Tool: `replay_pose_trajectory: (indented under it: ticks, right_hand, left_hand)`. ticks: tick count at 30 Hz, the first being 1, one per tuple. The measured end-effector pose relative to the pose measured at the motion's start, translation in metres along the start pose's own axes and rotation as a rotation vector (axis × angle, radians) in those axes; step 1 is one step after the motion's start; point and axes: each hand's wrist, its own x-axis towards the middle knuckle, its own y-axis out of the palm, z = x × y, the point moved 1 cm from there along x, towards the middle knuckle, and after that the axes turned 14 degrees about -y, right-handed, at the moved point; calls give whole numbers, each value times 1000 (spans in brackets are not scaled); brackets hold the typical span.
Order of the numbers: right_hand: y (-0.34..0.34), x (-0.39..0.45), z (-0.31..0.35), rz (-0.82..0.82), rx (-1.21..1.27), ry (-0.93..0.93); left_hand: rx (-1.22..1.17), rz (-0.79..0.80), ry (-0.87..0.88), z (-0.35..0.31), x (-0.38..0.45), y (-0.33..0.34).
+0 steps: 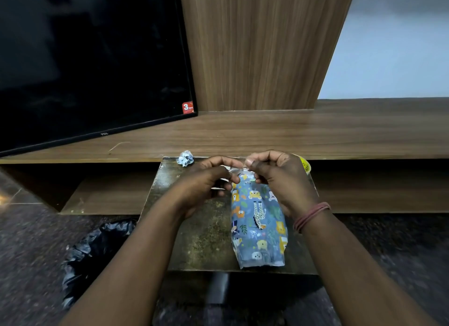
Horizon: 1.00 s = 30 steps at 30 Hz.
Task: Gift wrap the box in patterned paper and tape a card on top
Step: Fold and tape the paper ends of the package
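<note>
left hand (206, 180): fingers curled, thumb and forefinger pinched on one end of a strip of clear tape (234, 167); something white shows under its fingers, cannot tell what.
right hand (272, 177): fingers curled tight, thumb and forefinger pinched on the other end of the tape; pink thread bands (311, 216) on its wrist.
tape: stretched between the two hands, just above the far end of the box.
box: long box wrapped in blue animal-print paper (258, 226), lies flat on the dark worn bench (206, 240), below and between the hands, nearer the right hand; near end folded shut.
tape roll: yellow roll (305, 166), just beyond the right hand, mostly hidden.
paper scrap: crumpled blue-white ball (185, 158), beyond the left hand at the bench's far edge.
bag: black plastic bag (97, 250) on the floor, outside the left forearm.
tv: black screen (92, 58), well beyond the left hand.
</note>
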Motion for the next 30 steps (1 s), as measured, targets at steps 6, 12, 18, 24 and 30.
replay_pose_trajectory:
  ticks: [6, 12, 18, 24, 30]
  right_hand:
    - [-7, -17, 11, -66, -115, -161]
    - [-20, -32, 24, -97, -150, -245]
    - [-66, -53, 9, -295, 237, 167]
    - [-49, -61, -26, -382, 218, 313]
    - [-26, -69, -35, -275, 177, 152]
  left_hand:
    - [36, -19, 65, -3, -20, 11]
    - [95, 104, 39, 4, -34, 9]
    - [231, -121, 7, 28, -30, 3]
    - [1003, -82, -73, 82, -26, 44]
    - [987, -183, 39, 102, -27, 52]
